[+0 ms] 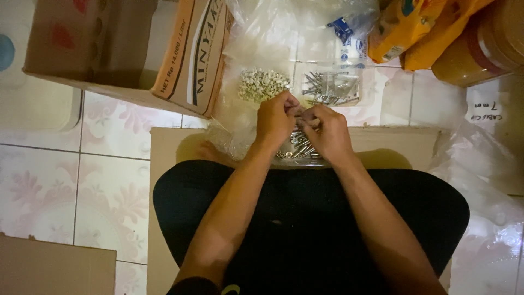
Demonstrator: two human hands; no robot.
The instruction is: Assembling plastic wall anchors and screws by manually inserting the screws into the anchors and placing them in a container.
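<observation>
The left hand (277, 117) and right hand (326, 131) meet fingertip to fingertip, pinched on a small piece too hidden to identify. The pile of assembled clips (297, 147) lies directly beneath; white clips (263, 83) sit beyond the left hand, nails (330, 87) beyond the right.

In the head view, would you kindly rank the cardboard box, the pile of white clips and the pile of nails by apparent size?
1. Cardboard box, clearly largest.
2. Pile of white clips and pile of nails: look alike, so unranked.

White floor tiles (38, 186) pink floral pattern; brown cardboard box (109, 49); orange-yellow bags (420, 27); black shorts (305, 218).
</observation>
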